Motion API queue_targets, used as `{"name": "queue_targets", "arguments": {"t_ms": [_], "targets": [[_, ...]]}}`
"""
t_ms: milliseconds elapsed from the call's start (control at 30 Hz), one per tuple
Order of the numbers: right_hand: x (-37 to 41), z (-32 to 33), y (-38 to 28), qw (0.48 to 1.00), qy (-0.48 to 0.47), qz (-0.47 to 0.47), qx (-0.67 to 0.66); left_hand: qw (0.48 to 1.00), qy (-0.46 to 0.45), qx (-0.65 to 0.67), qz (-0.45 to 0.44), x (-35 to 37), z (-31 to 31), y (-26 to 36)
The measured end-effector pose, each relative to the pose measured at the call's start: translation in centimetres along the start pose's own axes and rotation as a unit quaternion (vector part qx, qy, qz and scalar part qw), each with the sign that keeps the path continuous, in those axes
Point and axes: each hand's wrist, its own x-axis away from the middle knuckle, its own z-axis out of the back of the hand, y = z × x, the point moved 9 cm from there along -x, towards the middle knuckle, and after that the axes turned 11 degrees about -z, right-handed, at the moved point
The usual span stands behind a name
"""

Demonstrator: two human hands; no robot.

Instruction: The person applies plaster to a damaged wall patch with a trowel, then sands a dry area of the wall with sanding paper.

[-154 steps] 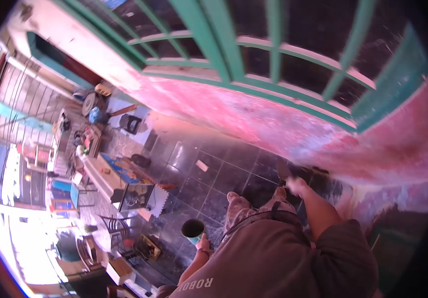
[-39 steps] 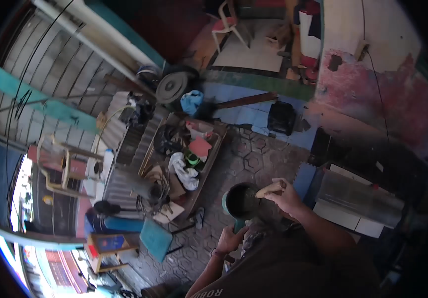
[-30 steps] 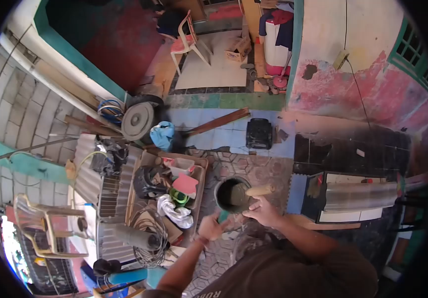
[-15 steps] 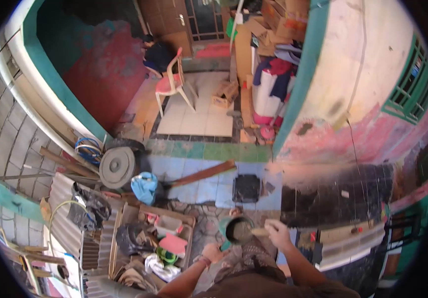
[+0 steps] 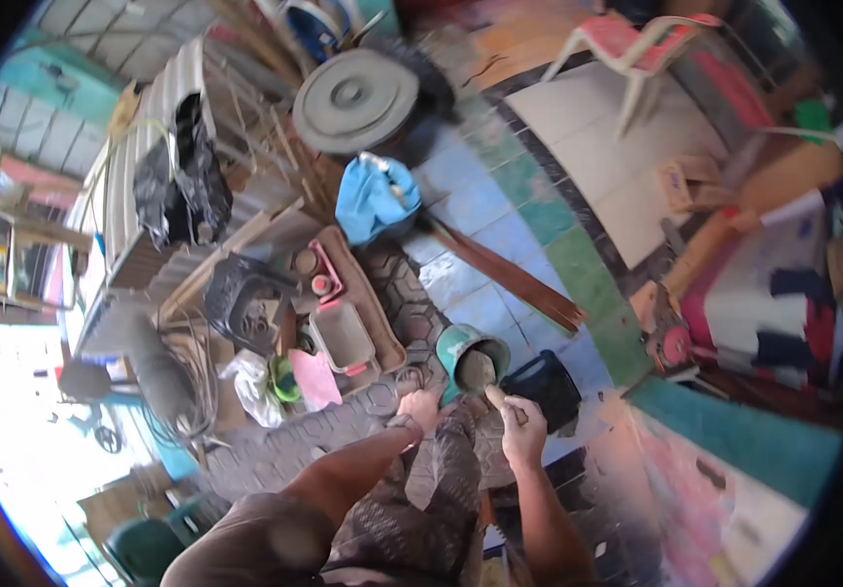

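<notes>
A teal dipper tilts toward me, with wet grey mortar inside. My left hand is closed at the dipper's handle, low on its left side. In my right hand is the pale wooden handle of a trowel, gripped at the dipper's mouth. The trowel's blade seems to be down in the mortar and is hard to make out. Just right of the dipper, a black plastic tub sits partly behind my right hand.
A brown plank lies across the blue tiles. A blue bag rests beside a grey lidded bin. To the left, a brown tray holds a plastic box and other items. A chair stands farther off.
My view has turned left, so the room appears rotated and the doorway lies to the right. Both hands stay at the dipper with the trowel. The seated person has left the view.
</notes>
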Motion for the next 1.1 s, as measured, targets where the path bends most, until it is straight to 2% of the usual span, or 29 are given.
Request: {"name": "queue_targets", "arguments": {"t_ms": [133,233,267,467,567,600,667,700,833,900,967,1100], "targets": [[-8.4,-8.2,8.3,0.992,0.000,-0.091,-0.089,0.981,0.089,0.142,0.095,-8.6,-5.8,-5.9],[-13.4,-14.7,12.1,0.980,-0.063,-0.153,-0.109,0.967,0.111,0.149,0.174,-14.0,-10.7,-12.9],[-14.9,-16.8,14.2,0.974,-0.081,-0.176,-0.116,0.958,0.149,0.163,0.182,-15.5,-11.9,-14.9],[-23.3,-27.1,17.2,0.984,-0.075,-0.129,-0.092,0.915,0.305,0.170,0.202,-21.2,-12.8,-25.2],[-25.0,-32.0,17.0,0.957,-0.139,-0.156,-0.200,0.867,0.356,0.244,0.247,-23.3,-12.4,-29.9],[-25.8,-33.4,18.3,0.954,-0.158,-0.159,-0.199,0.854,0.389,0.237,0.251,-24.3,-12.5,-31.7],[-25.6,-33.6,17.0,0.942,-0.141,-0.209,-0.224,0.827,0.439,0.204,0.285,-26.1,-12.4,-35.1],[-25.6,-33.6,16.9,0.934,-0.132,-0.233,-0.236,0.807,0.447,0.240,0.301,-26.9,-12.1,-36.4],[-23.4,-30.9,23.8,0.945,-0.089,-0.255,-0.186,0.760,0.485,0.260,0.346,-30.0,-12.0,-41.2],[-21.4,-28.8,29.0,0.931,-0.087,-0.325,-0.144,0.761,0.505,0.247,0.325,-31.6,-11.7,-42.8],[-19.6,-26.4,32.4,0.919,-0.074,-0.369,-0.115,0.780,0.481,0.232,0.326,-32.8,-10.2,-43.0],[-16.9,-23.2,35.9,0.913,-0.042,-0.394,-0.092,0.740,0.474,0.323,0.351,-37.0,-12.1,-47.3]]}}
